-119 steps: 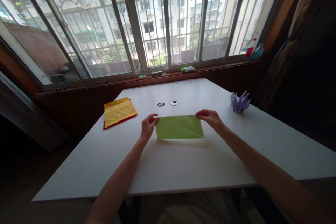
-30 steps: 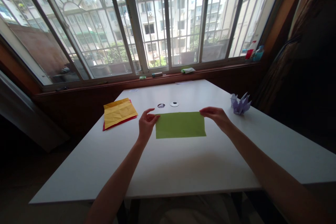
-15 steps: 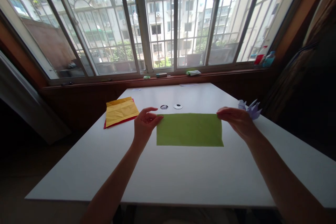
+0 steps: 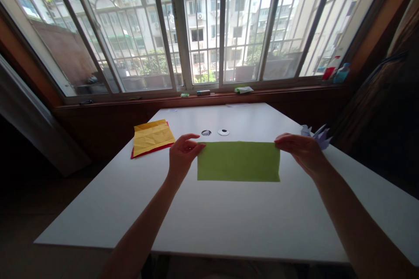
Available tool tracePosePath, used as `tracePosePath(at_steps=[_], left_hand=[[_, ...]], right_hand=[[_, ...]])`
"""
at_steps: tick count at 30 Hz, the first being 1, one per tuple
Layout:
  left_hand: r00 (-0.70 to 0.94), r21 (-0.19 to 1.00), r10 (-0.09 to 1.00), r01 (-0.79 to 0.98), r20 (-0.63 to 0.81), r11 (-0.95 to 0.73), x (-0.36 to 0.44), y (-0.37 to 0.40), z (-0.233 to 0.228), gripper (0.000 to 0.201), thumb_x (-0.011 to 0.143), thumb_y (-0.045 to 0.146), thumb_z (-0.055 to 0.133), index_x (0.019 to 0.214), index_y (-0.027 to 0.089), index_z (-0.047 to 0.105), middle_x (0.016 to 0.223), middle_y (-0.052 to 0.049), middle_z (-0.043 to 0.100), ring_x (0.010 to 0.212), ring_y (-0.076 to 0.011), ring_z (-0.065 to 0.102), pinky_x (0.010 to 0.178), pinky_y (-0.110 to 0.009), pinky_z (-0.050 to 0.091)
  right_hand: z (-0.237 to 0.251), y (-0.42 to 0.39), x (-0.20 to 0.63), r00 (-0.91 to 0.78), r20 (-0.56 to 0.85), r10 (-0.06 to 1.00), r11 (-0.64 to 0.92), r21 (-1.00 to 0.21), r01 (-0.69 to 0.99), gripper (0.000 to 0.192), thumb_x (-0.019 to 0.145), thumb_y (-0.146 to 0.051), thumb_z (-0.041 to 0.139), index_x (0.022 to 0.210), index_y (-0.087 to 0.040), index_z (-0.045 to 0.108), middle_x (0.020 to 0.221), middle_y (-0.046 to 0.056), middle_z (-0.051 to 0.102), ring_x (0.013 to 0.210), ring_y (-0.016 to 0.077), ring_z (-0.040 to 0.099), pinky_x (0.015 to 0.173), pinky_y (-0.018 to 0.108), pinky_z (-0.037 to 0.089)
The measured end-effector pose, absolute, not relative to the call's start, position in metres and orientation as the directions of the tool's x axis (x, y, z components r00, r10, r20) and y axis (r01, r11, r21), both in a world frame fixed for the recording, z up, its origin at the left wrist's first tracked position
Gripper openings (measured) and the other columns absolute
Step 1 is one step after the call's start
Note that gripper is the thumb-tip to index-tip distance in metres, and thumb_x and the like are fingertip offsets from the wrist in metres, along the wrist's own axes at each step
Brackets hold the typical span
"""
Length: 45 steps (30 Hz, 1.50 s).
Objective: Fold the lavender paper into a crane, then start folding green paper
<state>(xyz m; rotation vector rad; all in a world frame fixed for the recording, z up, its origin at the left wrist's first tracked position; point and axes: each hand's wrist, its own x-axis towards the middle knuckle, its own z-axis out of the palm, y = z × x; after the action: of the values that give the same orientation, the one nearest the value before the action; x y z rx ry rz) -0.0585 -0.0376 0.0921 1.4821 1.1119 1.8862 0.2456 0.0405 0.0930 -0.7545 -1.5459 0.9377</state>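
Note:
A green paper (image 4: 238, 161), folded into a long rectangle, hangs just above the white table (image 4: 209, 218). My left hand (image 4: 182, 155) pinches its upper left corner between thumb and fingers. My right hand (image 4: 299, 149) pinches its upper right corner. The paper is stretched flat between both hands, with its lower edge free.
A yellow sheet on a red sheet (image 4: 151, 137) lies at the table's far left. A purple folded paper figure (image 4: 317, 136) sits at the right edge, partly behind my right hand. Two small round discs (image 4: 214, 132) lie beyond the green paper. The window sill (image 4: 209, 96) holds small items.
The green paper has come up off the table and is held taut between both hands, closer to me. My hands have spread further apart. The view has shifted slightly.

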Motion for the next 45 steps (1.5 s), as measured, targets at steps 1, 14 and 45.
tracePosePath(at_steps=[1, 14, 45], left_hand=[[-0.289, 0.832, 0.783, 0.113, 0.55, -0.543, -0.059, -0.037, 0.091, 0.025, 0.062, 0.026, 0.072, 0.085, 0.019, 0.064, 0.058, 0.005, 0.06, 0.053, -0.0064, 0.054, 0.051, -0.016, 0.044], [-0.212, 0.851, 0.853, 0.356, 0.476, -0.386, -0.073, 0.002, 0.046, 0.026, 0.069, 0.037, 0.063, 0.084, 0.015, 0.065, 0.068, -0.002, 0.065, 0.06, -0.0118, 0.059, 0.055, -0.023, 0.047], [0.139, -0.011, 0.98, 0.99, 0.141, -0.139, -0.009, 0.02, 0.023, 0.033, 0.085, 0.032, 0.05, 0.112, 0.014, 0.049, 0.112, -0.009, 0.053, 0.096, -0.0187, 0.055, 0.08, -0.039, 0.048]], right_hand=[[0.092, 0.041, 0.246, -0.181, 0.477, 0.86, 0.482, -0.876, -0.019, 0.022, 0.05, -0.035, 0.079, 0.067, -0.025, 0.069, 0.074, 0.0, 0.066, 0.072, 0.0136, 0.062, 0.069, 0.027, 0.053], [0.059, 0.063, 0.233, -0.222, 0.322, 0.92, 0.384, -0.851, 0.358, 0.03, 0.059, -0.041, 0.068, 0.078, -0.017, 0.069, 0.078, 0.005, 0.07, 0.073, 0.0189, 0.065, 0.07, 0.034, 0.051], [0.023, 0.045, 0.119, -0.401, 0.157, 0.902, 0.376, 0.168, 0.911, 0.032, 0.085, -0.032, 0.05, 0.111, -0.014, 0.051, 0.112, 0.01, 0.053, 0.095, 0.0181, 0.055, 0.08, 0.038, 0.047]])
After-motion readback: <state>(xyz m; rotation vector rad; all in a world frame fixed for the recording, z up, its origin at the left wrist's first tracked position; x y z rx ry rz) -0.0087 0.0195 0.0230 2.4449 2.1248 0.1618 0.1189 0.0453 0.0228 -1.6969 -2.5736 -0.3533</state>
